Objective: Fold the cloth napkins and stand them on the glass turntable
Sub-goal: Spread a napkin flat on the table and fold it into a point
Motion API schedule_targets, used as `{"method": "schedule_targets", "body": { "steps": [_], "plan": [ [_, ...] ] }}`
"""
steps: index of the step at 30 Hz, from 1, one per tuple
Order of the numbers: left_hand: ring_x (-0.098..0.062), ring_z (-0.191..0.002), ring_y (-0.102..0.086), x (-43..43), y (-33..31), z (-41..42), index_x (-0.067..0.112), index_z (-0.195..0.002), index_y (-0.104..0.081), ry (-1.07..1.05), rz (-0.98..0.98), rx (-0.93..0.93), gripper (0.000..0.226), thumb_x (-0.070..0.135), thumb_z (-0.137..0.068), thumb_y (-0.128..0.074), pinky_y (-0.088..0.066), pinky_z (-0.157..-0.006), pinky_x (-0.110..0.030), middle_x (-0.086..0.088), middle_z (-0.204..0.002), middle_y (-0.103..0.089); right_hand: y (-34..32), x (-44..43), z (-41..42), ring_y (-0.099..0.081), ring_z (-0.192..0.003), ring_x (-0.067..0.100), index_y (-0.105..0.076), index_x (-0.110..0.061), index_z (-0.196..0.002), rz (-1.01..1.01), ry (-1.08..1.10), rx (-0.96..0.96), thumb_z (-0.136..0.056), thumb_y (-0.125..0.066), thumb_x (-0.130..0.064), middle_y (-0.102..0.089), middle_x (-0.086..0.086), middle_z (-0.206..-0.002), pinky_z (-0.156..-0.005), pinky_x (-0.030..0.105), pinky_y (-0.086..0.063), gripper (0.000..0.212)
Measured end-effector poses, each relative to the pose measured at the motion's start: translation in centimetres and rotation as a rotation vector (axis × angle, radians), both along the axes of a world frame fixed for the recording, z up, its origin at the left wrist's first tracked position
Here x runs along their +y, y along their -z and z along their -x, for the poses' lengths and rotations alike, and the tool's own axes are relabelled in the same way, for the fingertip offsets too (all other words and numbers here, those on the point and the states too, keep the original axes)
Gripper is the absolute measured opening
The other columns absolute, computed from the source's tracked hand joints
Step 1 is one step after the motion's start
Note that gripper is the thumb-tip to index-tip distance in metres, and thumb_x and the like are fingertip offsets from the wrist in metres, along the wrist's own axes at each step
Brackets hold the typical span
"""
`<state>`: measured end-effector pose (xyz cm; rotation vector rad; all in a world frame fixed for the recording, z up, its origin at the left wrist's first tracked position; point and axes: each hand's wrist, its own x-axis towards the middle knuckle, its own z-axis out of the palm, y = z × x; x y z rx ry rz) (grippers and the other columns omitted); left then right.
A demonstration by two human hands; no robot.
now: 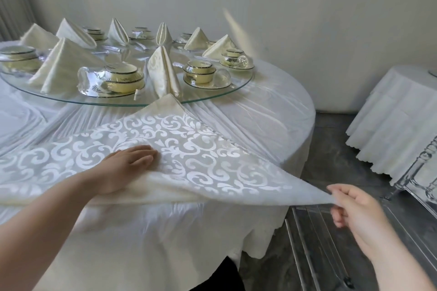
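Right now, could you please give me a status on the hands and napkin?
Left hand flat on patterned napkin. Right hand pinching its near corner, taut past table edge. Folded napkins standing on glass turntable; nothing blocking.

We've got two bare hands in shot. Our left hand (127, 168), over the round table (272, 125), shows smooth, slender fingers, and the left forearm (59, 203) behind it runs uncovered right to the frame edge. Our right hand (354, 210), just off the table's right rim, is slightly blurred; the right forearm (390, 255) is uncovered too. Below the table's near rim we catch a patch of black clothing (212, 276), its shape hard to make out.
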<state>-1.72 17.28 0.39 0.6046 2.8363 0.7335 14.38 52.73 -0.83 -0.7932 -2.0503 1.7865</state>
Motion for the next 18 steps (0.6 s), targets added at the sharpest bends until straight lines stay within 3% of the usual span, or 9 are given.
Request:
{"method": "schedule_targets", "body": {
  "steps": [5,8,11,13,16,18],
  "plan": [
    [-0.004,-0.141,-0.005,0.3,0.9,-1.2,0.035,-0.144,-0.016,0.04,0.284,0.156,0.089,0.066,-0.063,0.003,-0.003,-0.111,-0.022,0.015,-0.153,-0.01,-1.1,1.0,0.7,-0.035,-0.028,0.002,-0.053,-0.008,-0.099,-0.2,0.022,-0.063,-0.095,-0.037,0.0,-0.047,0.012,-0.061,-0.029,0.013,-0.028,0.018],
    [-0.002,-0.141,0.001,0.4,1.4,-1.6,0.036,-0.145,-0.007,0.036,0.332,0.213,0.102,0.064,-0.05,0.02,0.0,-0.112,-0.023,0.017,-0.153,-0.004,-1.1,0.8,1.2,-0.041,-0.041,0.013,-0.053,-0.009,-0.104,-0.237,0.018,-0.135,-0.096,-0.036,-0.001,-0.048,0.012,-0.064,-0.03,0.014,-0.032,0.02],
    [-0.002,-0.141,0.003,0.4,1.3,-1.7,0.036,-0.145,-0.003,0.03,0.344,0.218,0.104,0.062,-0.048,0.022,0.001,-0.112,-0.023,0.017,-0.154,-0.001,-1.1,0.7,1.7,-0.048,-0.061,0.021,-0.055,-0.007,-0.108,-0.353,0.03,-0.197,-0.096,-0.035,-0.006,-0.055,0.009,-0.078,-0.054,0.026,-0.045,0.023],
    [-0.002,-0.141,0.004,0.5,1.3,-1.7,0.036,-0.145,-0.001,0.032,0.356,0.222,0.104,0.061,-0.047,0.023,0.002,-0.111,-0.023,0.017,-0.154,0.002,-1.8,0.0,2.4,-0.054,-0.084,0.025,-0.058,-0.006,-0.109,-0.517,0.058,-0.19,-0.095,-0.037,-0.008,-0.063,0.011,-0.096,-0.076,0.033,-0.041,0.025],
    [-0.001,-0.141,0.004,0.6,1.4,-1.7,0.036,-0.145,-0.003,0.031,0.339,0.223,0.103,0.06,-0.048,0.023,0.002,-0.112,-0.023,0.017,-0.154,0.001,-3.5,-3.5,4.5,-0.051,-0.099,0.02,-0.061,-0.007,-0.108,-0.66,-0.007,-0.051,-0.094,-0.039,-0.007,-0.063,0.009,-0.112,-0.081,0.027,-0.034,0.025],
    [0.0,-0.141,0.003,0.5,1.4,-1.6,0.036,-0.145,-0.006,0.027,0.313,0.229,0.102,0.058,-0.049,0.022,0.002,-0.111,-0.023,0.018,-0.153,0.0,-4.0,-7.5,6.7,-0.052,-0.11,0.018,-0.06,-0.01,-0.113,-0.759,-0.209,-0.004,-0.095,-0.038,-0.009,-0.061,0.003,-0.119,-0.081,0.021,-0.034,0.028]
  ]
}}
